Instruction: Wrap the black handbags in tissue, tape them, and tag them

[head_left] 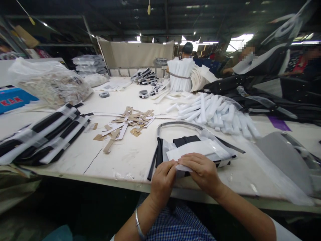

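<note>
Pinching translucent white wrap [200, 149] in left hand [163, 180] and right hand [203, 171], over smooth black bag [186, 140]. At 10 o'clock from hands: flat brown strips [130, 121].

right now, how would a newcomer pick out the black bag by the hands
On the white table, find where the left hand and right hand meet at the near edge. Just beyond lies the black bag, partly covered by white wrap. Unlike the black bundles at left or white rolls behind, it has a strap looping out on its far side.
</note>
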Demonstrator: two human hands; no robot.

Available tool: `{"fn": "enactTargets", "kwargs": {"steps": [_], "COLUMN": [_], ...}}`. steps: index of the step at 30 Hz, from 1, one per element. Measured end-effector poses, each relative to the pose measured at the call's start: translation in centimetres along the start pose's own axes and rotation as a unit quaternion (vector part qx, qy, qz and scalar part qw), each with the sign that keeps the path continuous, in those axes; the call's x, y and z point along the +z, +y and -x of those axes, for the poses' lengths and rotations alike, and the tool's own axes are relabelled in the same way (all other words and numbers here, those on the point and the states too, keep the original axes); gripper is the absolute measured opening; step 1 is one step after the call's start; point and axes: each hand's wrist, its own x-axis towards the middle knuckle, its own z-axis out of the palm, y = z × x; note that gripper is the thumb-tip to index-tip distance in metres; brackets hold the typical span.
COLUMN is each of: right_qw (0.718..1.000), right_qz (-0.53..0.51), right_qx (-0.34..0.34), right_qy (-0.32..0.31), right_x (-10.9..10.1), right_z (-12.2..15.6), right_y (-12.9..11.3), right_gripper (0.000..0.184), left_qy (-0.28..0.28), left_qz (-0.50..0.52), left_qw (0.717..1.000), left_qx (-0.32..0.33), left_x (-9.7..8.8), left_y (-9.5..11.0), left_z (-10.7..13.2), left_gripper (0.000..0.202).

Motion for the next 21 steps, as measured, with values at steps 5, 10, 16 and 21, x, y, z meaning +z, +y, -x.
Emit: {"fn": "enactTargets", "kwargs": {"steps": [5,10,16,21], "right_qw": [0.994,0.956,0.938,0.929], "right_qz": [-0.002,-0.008,0.006,0.038], "right_qx": [0.106,0.269,0.29,0.289], "right_qy": [-0.041,-0.117,-0.188,-0.227], "right_x": [0.7,0.4,0.1,0.5], "right_z": [-0.6,-2.1,-3.6,-4.5], "right_y": [0.2,0.1,0.6,1.5], "right_gripper": [0.017,0.005,0.013,0.01], "left_qy": [0.004,-0.011,-0.003,-0.004], "left_qz": [0.034,0.072,0.064,0.046], "left_qw": [0.999,0.997,0.997,0.999], "left_qx": [-0.035,-0.04,-0.036,0.024], "left_x": [-0.1,-0.4,-0.6,-0.7], "left_y": [0.0,-0.4,-1.0,-1.1], "left_z": [0.2,0.4,0.4,0.1], "left_gripper": [0.021,0.021,0.033,0.035]}}
